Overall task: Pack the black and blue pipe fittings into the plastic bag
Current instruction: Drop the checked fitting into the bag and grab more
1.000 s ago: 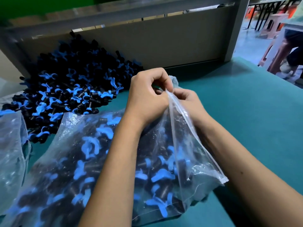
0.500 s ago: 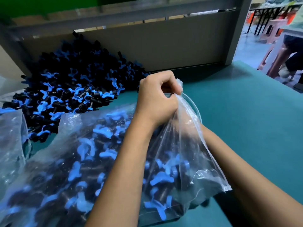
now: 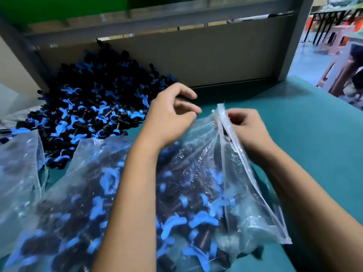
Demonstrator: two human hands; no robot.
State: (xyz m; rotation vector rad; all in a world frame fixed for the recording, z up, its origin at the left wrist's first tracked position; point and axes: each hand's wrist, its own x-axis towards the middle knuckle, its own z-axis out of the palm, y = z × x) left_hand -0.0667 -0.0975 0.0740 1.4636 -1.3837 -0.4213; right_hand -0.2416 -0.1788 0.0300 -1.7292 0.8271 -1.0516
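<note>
A clear zip plastic bag point(image 3: 245, 193) lies on the teal table point(image 3: 306, 138), stuffed with black and blue pipe fittings point(image 3: 176, 220). My right hand point(image 3: 247, 130) pinches the bag's zip edge at its raised top corner. My left hand point(image 3: 172, 116) hovers just left of that corner with fingers loosely curled, holding nothing and off the plastic. A big loose pile of the same fittings point(image 3: 94, 107) sits at the back left against the grey panel.
A second plastic bag point(image 3: 19, 173) lies at the left edge. A grey back panel and frame point(image 3: 206, 59) close off the far side of the table. Beyond the right edge are pink stools point(image 3: 337, 38) and a seated person point(image 3: 355, 75).
My left hand has let go of the bag's top and lifted away to the left. My right hand has come into view on the zip edge, and the mouth now stands upright.
</note>
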